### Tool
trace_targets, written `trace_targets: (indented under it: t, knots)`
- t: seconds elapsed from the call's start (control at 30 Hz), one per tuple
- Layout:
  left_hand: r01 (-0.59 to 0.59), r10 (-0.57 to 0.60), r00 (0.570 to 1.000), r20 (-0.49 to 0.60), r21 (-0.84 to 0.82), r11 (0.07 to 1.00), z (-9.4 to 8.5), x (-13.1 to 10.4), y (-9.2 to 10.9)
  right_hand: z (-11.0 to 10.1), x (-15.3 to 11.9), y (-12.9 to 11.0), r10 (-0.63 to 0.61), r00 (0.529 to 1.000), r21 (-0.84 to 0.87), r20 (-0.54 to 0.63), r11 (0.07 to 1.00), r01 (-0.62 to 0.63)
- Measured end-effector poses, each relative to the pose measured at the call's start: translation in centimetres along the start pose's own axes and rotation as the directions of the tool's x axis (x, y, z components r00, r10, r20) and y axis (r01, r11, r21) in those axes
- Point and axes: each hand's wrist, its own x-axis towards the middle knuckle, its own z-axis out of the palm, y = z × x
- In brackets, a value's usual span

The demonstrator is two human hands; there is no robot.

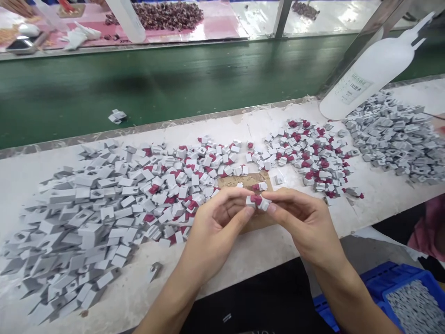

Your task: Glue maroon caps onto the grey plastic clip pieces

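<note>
Between my two hands, above the front of the table, is a small grey plastic part with a dark red piece [256, 199] in its middle. My left hand [219, 227] pinches its left grey end between thumb and forefinger. The right grey end is pinched by the thumb and forefinger of my right hand [309, 222]. Just behind the fingers, a similar grey and red part [260, 186] lies on a brown cardboard piece [239, 180]. To the left spreads a heap of grey plastic blocks [93, 227], mixed with red-and-grey parts toward the middle.
More grey and red parts [309, 157] lie behind my right hand. A white squeeze bottle [368, 74] leans beside a grey heap [399, 134] at the right. Beyond runs a green conveyor belt [194, 83] with grey parts on it. A blue crate [385, 278] stands at lower right.
</note>
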Motion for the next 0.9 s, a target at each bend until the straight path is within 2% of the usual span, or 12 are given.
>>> trace_targets:
  t: [0.1, 0.3, 0.43, 0.53, 0.6, 0.63, 0.7, 0.73, 0.8, 0.9]
  knots:
    - [-0.021, 0.023, 0.999, -0.035, 0.049, 0.999, -0.1, -0.3, -0.1, 0.2, 0.1, -0.3, -0.031, 0.999, -0.021, 0.029, 0.999, 0.031]
    - [-0.044, 0.054, 0.996, -0.075, 0.134, 0.990, -0.3, -0.9, 0.6, 0.3, 0.4, 0.1, -0.087, 0.993, 0.043, 0.078, 0.996, 0.084]
    - [-0.083, 0.083, 0.996, 0.012, 0.295, 0.952, -1.3, -0.6, 1.6, 0.6, 0.2, 0.0, -0.064, 0.990, 0.012, 0.127, 0.998, 0.063]
    - [-0.142, 0.125, 0.990, 0.068, 0.458, 0.877, -3.2, 0.8, 3.2, -0.1, 0.6, -0.6, -0.010, 0.992, -0.090, 0.124, 0.996, 0.021]
    - [-0.172, 0.178, 0.983, 0.053, 0.623, 0.763, -4.8, 2.8, 5.0, -1.7, 1.7, -1.0, -0.062, 0.998, -0.266, 0.022, 0.962, 0.065]
    - [-0.177, 0.204, 0.978, 0.045, 0.702, 0.690, -5.4, 4.1, 6.0, -2.9, 2.6, -1.2, -0.125, 0.991, -0.401, -0.050, 0.911, 0.095]
    - [-0.157, 0.233, 0.972, 0.024, 0.804, 0.573, -6.3, 7.4, 8.0, -5.9, 5.0, -1.5, -0.277, 0.942, -0.663, -0.188, 0.743, 0.086]
    - [-0.133, 0.241, 0.971, -0.006, 0.819, 0.558, -6.4, 9.3, 8.8, -7.4, 6.5, -1.6, -0.340, 0.910, -0.755, -0.238, 0.654, 0.047]
    - [-0.032, 0.228, 0.966, -0.125, 0.813, 0.581, -6.1, 13.5, 10.0, -10.4, 9.3, -1.9, -0.399, 0.861, -0.835, -0.314, 0.548, -0.050]
    - [0.083, 0.206, 0.944, -0.256, 0.793, 0.604, -4.9, 19.6, 10.3, -13.2, 12.5, -2.1, -0.393, 0.849, -0.857, -0.354, 0.500, -0.126]
